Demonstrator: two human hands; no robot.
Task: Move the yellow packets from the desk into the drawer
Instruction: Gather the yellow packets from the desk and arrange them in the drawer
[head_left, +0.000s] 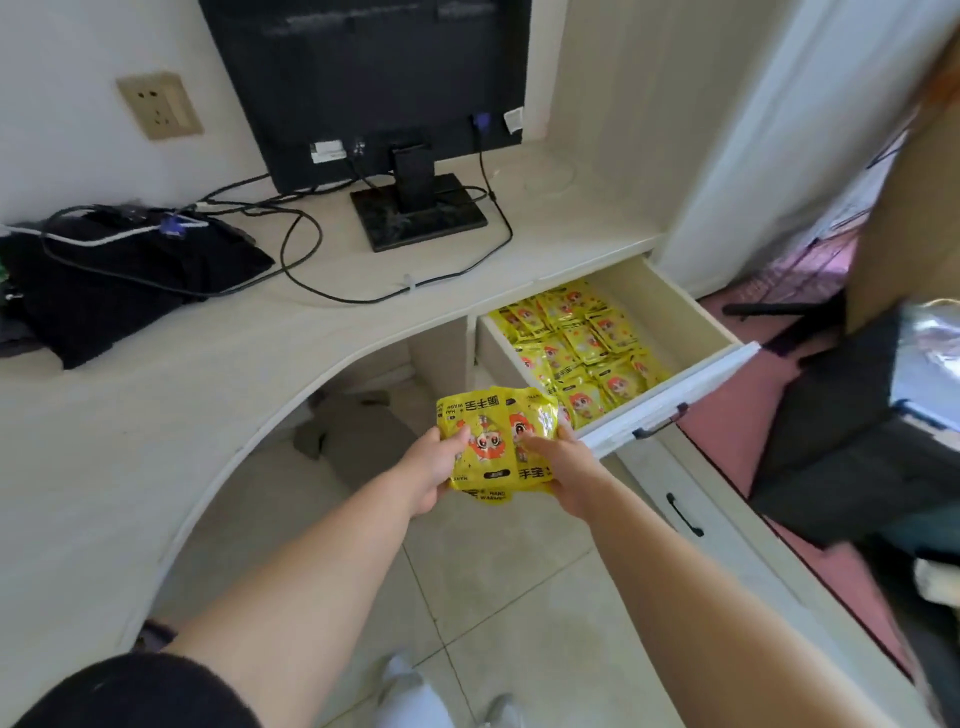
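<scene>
**A:** Where are your hands, and what do they carry?

**B:** Your left hand (431, 470) and right hand (566, 475) each grip one side of a small stack of yellow packets (493, 441). Your thumbs lie on top, and the fingers beneath are hidden. You hold the stack in the air in front of the desk (156, 415), just beside the front corner of the open drawer (670, 291) but not over it.

**A:** And the drawer itself?

**B:** It is pulled out to your right, below the desk top. A layer of yellow packets (576, 343) lies in it, packed side by side. Below it is a second drawer (727, 551) with a dark handle, pushed in.

**A:** What lies on the desk?

**B:** A black monitor (363, 78) on its stand, loose cables (311, 244), and a heap of black cloth (119, 291) at your left. A wall socket (158, 106) is on the wall above.
</scene>
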